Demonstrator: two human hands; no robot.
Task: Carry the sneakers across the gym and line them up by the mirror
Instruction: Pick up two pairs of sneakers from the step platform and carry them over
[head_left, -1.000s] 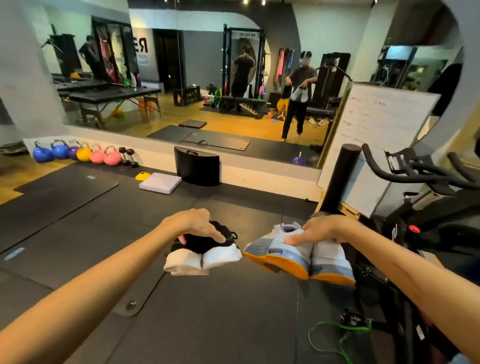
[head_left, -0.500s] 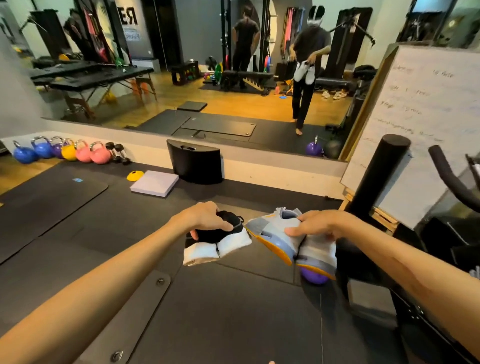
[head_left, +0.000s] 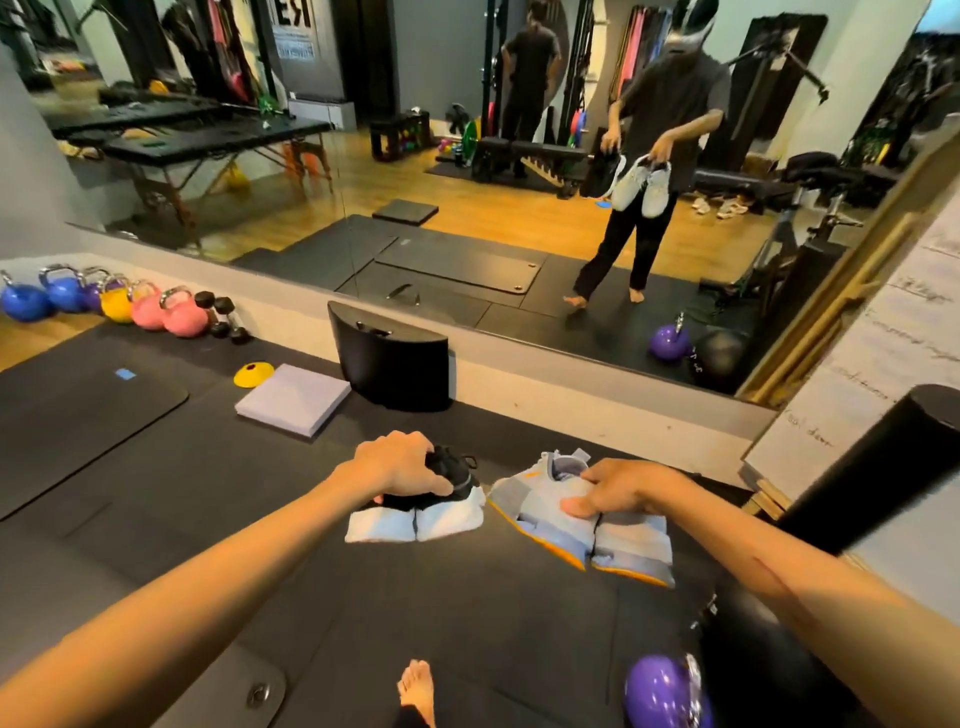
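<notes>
Nearer the mirror (head_left: 467, 156) than a moment ago, the left hand (head_left: 400, 465) pinches black sneakers (head_left: 415, 512), the right hand (head_left: 621, 488) grey sneakers (head_left: 582, 525); lining up comes next.

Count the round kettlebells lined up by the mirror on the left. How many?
6, maybe more beyond the left edge. From the left: blue kettlebell, blue, purple, half hidden, yellow, pink, pink. Another purple kettlebell sits apart, by my feet.

Kettlebells (head_left: 119, 309) line the mirror (head_left: 467, 156) at far left; cone (head_left: 253, 375) beside pad (head_left: 293, 397), left of bin (head_left: 392, 364).
</notes>
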